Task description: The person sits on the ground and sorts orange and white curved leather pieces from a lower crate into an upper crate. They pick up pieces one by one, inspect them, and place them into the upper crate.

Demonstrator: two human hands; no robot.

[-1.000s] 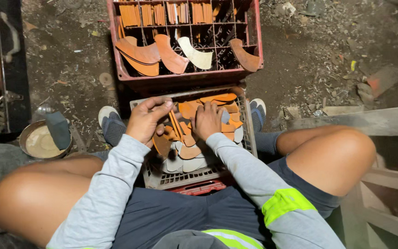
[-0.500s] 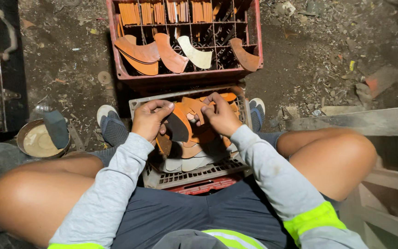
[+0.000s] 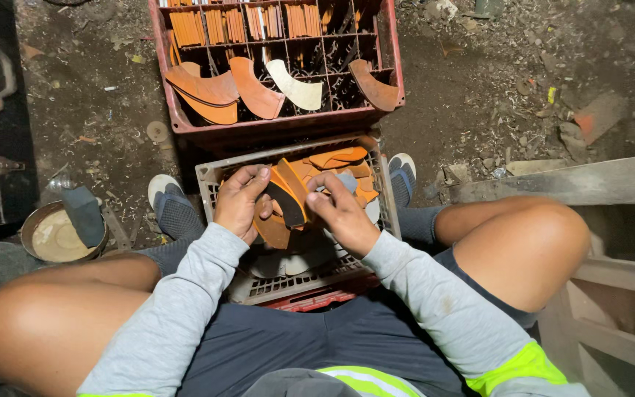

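My left hand point(image 3: 240, 202) grips a stack of curved orange leather pieces point(image 3: 286, 200) with a dark inner face, held upright over a grey plastic crate point(image 3: 211, 176) between my feet. Against the right side of that stack, my right hand point(image 3: 341, 212) pinches the pieces with its fingertips. More orange pieces point(image 3: 339, 159) lie loose in the grey crate, and pale pieces point(image 3: 299, 261) show under the hands.
A red crate point(image 3: 167, 88) with dividers stands just beyond, holding several orange cut pieces and one cream piece point(image 3: 295, 87). A round tin with a brush point(image 3: 60, 229) sits on the ground at left. A wooden bench edge point(image 3: 553, 184) is at right. Dirt floor around.
Both hands have lifted the orange stack up off the crate and closed in on it, and the dark face of the front piece now shows.
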